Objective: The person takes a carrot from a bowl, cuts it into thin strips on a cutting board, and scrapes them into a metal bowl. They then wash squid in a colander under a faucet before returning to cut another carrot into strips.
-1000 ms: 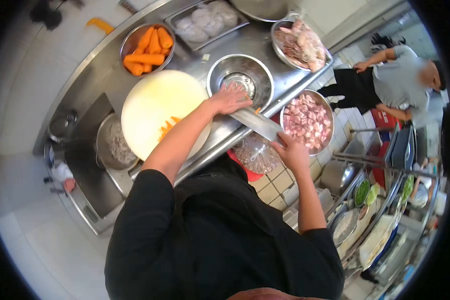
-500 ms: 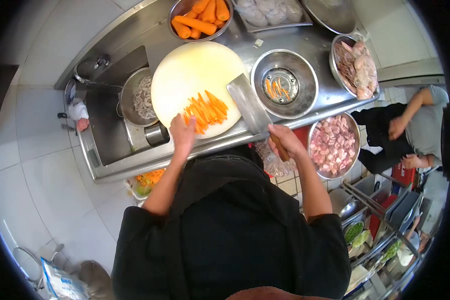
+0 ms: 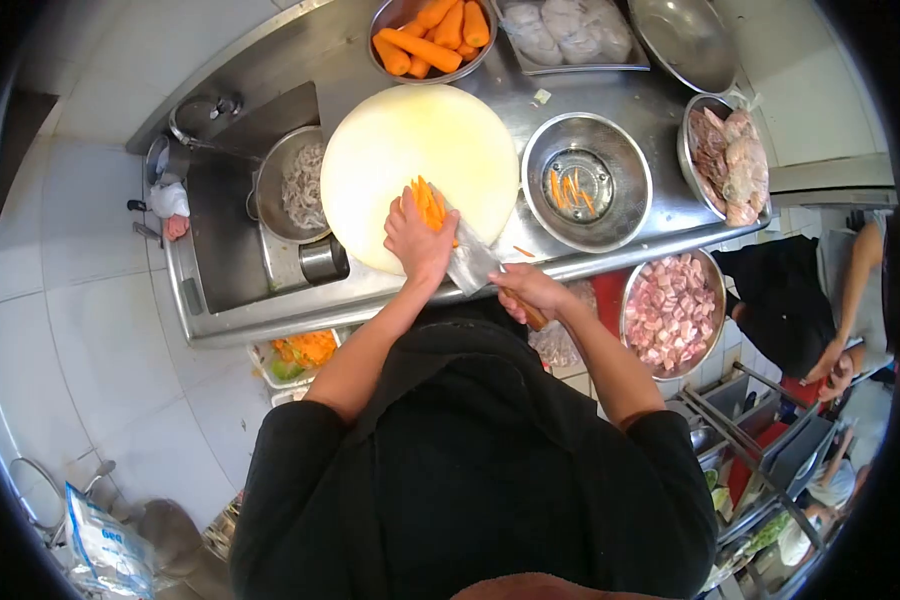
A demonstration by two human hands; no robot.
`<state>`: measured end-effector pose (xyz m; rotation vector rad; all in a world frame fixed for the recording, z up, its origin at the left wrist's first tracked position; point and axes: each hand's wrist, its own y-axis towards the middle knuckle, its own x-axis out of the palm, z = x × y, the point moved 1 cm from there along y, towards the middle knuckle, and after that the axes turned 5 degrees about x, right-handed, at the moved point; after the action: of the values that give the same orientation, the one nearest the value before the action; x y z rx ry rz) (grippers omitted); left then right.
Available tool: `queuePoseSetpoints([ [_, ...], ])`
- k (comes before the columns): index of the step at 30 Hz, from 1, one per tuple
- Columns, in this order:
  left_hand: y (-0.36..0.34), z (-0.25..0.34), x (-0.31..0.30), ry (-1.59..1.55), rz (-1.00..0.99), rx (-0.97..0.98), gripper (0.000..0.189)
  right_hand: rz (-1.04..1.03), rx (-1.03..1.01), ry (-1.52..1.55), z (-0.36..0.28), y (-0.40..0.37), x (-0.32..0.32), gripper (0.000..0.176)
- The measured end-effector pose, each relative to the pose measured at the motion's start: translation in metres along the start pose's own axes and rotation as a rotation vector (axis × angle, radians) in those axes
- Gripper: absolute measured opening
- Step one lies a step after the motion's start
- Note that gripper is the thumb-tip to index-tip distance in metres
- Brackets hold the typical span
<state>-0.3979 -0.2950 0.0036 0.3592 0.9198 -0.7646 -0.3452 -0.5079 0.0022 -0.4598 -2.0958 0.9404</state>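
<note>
Under left hand, carrots (cleaver beside)

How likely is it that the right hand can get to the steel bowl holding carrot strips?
Probably yes: the right hand sits close to the steel bowl with only bare counter between, but it is gripping the cleaver, so it isn't free.

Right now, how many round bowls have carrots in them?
2. One bowl of whole carrots beyond the cutting board, one bowl of carrot strips right of it. More may be hidden below.
</note>
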Motion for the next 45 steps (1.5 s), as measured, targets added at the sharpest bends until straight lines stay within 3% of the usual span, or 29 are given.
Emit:
queuePoseSetpoints([
  [7, 0.007, -0.02, 0.013, -0.11, 0.211, 0.228, 0.072, 0.018, -0.091, 0.003, -0.001, -0.013, 0.019, 0.033],
  [11, 0.012, 0.013, 0.011, -0.148, 0.22, 0.336, 0.07, 0.061, -0.165, 0.044, 0.001, -0.036, 0.018, 0.032],
  [17, 0.022, 0.111, 0.047, -0.295, 0.098, 0.607, 0.07, 0.238, -0.393, 0.261, 0.02, -0.085, -0.003, 0.025],
  [21, 0.022, 0.157, 0.116, -0.572, -0.078, 0.735, 0.072, 0.568, -0.471, 0.263, 0.031, -0.113, -0.018, 0.026],
  [24, 0.017, 0.159, 0.158, -0.243, -0.207, 0.578, 0.07, 0.823, -0.456, 0.291, 0.039, -0.124, -0.016, 0.026],
  [28, 0.024, 0.142, 0.146, -0.371, -0.334, 0.621, 0.059, 0.927, -0.522, 0.29, 0.053, -0.134, -0.012, 0.026],
  [31, 0.033, 0.113, 0.086, -0.477, -0.338, 0.615, 0.048, 0.654, -0.518, 0.306, 0.07, -0.13, -0.025, 0.026],
  [34, 0.036, 0.045, 0.037, -0.276, -0.145, 0.657, 0.045, 0.39, -0.426, 0.248, 0.062, -0.116, -0.022, 0.026],
  [36, 0.026, 0.009, 0.008, -0.122, -0.188, 0.519, 0.055, 0.305, -0.317, 0.211, 0.063, -0.097, -0.023, 0.027],
  [39, 0.002, -0.017, -0.003, 0.004, -0.318, 0.413, 0.069, 0.16, -0.233, 0.192, 0.062, -0.064, -0.02, 0.026],
  [42, -0.011, -0.025, 0.016, 0.082, -0.338, 0.442, 0.078, 0.078, -0.198, 0.198, 0.054, -0.037, -0.014, 0.026],
  [45, -0.022, -0.014, 0.029, -0.03, -0.248, 0.424, 0.078, 0.07, -0.17, 0.13, 0.041, -0.028, -0.003, 0.027],
])
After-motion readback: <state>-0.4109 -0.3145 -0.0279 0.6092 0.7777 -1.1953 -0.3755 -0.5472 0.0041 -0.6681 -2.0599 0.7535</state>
